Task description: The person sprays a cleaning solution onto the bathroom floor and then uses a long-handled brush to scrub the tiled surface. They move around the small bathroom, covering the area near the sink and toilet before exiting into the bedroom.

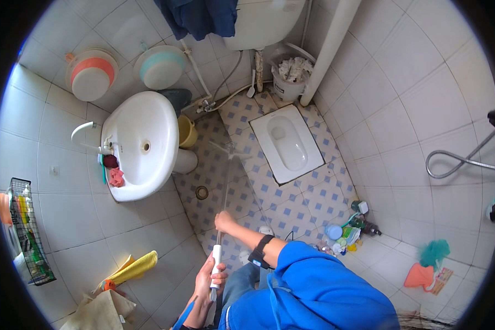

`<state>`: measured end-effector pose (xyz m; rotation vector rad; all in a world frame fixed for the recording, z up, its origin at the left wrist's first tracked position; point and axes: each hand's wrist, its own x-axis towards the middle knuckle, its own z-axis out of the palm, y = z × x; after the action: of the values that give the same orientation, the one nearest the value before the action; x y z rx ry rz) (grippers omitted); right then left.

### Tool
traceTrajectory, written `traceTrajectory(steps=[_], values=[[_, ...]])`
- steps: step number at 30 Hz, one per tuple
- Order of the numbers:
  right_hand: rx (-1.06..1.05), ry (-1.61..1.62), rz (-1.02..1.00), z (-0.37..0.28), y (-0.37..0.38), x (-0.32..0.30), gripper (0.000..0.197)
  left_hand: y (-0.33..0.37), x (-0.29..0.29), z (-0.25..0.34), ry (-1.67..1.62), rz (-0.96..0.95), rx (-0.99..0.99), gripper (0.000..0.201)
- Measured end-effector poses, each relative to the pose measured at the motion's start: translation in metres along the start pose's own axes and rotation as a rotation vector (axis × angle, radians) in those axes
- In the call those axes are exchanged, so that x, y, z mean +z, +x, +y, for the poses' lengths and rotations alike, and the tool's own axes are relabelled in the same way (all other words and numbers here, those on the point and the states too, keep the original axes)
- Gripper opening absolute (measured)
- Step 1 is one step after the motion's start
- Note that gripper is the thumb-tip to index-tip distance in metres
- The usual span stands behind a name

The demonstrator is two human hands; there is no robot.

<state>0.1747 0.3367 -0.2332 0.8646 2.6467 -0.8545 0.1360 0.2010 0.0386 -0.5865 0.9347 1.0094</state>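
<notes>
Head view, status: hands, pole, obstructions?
Left hand gripping white handle; right hand closed around pole. Far end blurred over tiled floor. Squat toilet to its right, sink pedestal left.

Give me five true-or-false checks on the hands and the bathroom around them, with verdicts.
1. The left hand holds a white grip. True.
2. The right hand hangs free. False: its fingers are closed round the grey pole.
3. A squat toilet is set in the patterned floor. True.
4. The white bin is empty. False: crumpled white paper is heaped in it.
5. The washbasin is left of the squat toilet in the picture. True.
</notes>
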Motion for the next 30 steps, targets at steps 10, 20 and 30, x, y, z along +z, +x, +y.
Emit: traceTrajectory(steps=[10,20,30], values=[[0.284,0.165,-0.142,0.089,0.006,0.001,0.019,0.074,0.008,0.014,0.127,-0.044,-0.144,0.040],[0.473,0.962,0.004,-0.108,0.004,0.046,0.013,-0.074,-0.056,0.041,0.290,0.152,-0.087,0.044],[0.906,1.539,0.604,-0.040,-0.133,0.021,0.034,-0.026,-0.049,0.015,0.651,-0.058,-0.293,0.052]])
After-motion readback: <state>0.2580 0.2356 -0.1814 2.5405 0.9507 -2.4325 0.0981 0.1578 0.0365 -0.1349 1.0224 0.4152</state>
